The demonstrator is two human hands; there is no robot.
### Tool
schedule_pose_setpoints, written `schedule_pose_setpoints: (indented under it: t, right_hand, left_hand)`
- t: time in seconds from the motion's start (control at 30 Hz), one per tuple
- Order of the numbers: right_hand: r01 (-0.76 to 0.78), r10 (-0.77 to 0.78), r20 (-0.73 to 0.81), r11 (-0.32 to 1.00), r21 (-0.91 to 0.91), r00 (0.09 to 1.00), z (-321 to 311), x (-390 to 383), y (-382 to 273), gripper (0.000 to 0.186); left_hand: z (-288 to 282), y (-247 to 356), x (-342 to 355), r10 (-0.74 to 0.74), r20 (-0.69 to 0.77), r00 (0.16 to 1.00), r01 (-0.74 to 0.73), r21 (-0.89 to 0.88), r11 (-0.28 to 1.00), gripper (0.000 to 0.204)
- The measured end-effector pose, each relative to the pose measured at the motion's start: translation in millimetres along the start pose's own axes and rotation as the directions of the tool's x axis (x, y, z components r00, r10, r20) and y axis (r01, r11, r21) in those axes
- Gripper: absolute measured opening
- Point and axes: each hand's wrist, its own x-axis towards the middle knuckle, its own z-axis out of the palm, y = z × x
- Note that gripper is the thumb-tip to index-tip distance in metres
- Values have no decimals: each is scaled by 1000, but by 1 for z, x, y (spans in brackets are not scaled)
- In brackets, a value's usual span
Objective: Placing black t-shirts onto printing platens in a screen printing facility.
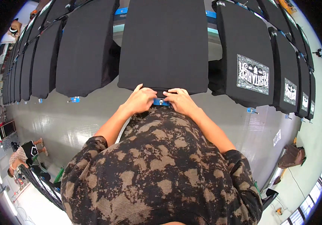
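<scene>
Right in front of me a plain black T-shirt [164, 45] is stretched over a long flat board. Both my hands are at its near edge, side by side. My left hand [141, 99] has its fingers curled over the hem, thumb and fingertips pressed on the cloth. Just to its right, my right hand [182, 100] pinches the same edge in a similar way. Between and below them a blue metal bracket [161, 101] with a bolt sticks out from under the board. The underside of the hem and some fingertips are hidden.
To the left, more boards carry plain black shirts [84, 48]. On the right, black shirts [247, 45] bear a white print [253, 74]. A grey floor [82, 120] runs below. At lower left another person [20, 157] is beside more boards; a brown bag [292, 155] lies at right.
</scene>
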Motion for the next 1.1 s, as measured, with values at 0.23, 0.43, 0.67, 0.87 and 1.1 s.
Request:
schedule_pose_setpoints:
  t: [0.23,0.43,0.67,0.87,1.1]
  right_hand:
    - [-170,144,-277,983,-70,950,-32,31,38,32]
    - [-413,317,-297,838,-357,901,-53,37,67,59]
    - [-450,340,-324,809,-378,883,-42,30,81,49]
    - [-445,333,-318,795,-411,888,-43,31,82,52]
    - [-444,347,-297,811,-381,890,-46,29,80,50]
  left_hand:
    - [20,-1,75,-42,-415,909,142,211,967,50]
    - [26,-4,83,-83,-369,926,146,146,979,57]
    - [-42,-63,234,-118,-491,863,221,157,963,64]
    - [-126,-88,383,-292,-335,896,353,134,926,69]
    - [-135,-95,432,-343,-390,855,423,140,895,71]
